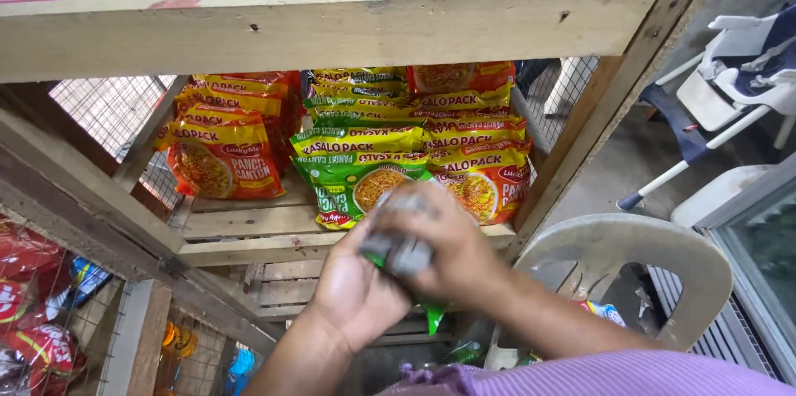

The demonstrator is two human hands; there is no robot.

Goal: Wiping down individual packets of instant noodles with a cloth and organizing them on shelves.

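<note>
Clasping a blurred grey object point(396, 248) and a shiny green plastic packet point(431, 315) between both hands, your left hand point(356, 292) cups beneath while your right hand point(448, 251) closes above; the packet hangs downward, just before the wooden shelf point(249, 242) stacked with green noodle packs point(356, 172).

Both hands meeting at centre frame: left hand point(356, 292) cupped below, right hand point(444, 242) folded over the top, blurred grey thing point(398, 242) pinched between them, kind unclear. Green packet point(433, 315) poking out underneath at six o'clock. Up at twelve o'clock, green noodle packs point(361, 176) stacked on a wooden shelf point(249, 222); orange packs point(224, 155) at ten o'clock, more at one o'clock. White plastic chair point(630, 255) at three o'clock.
</note>
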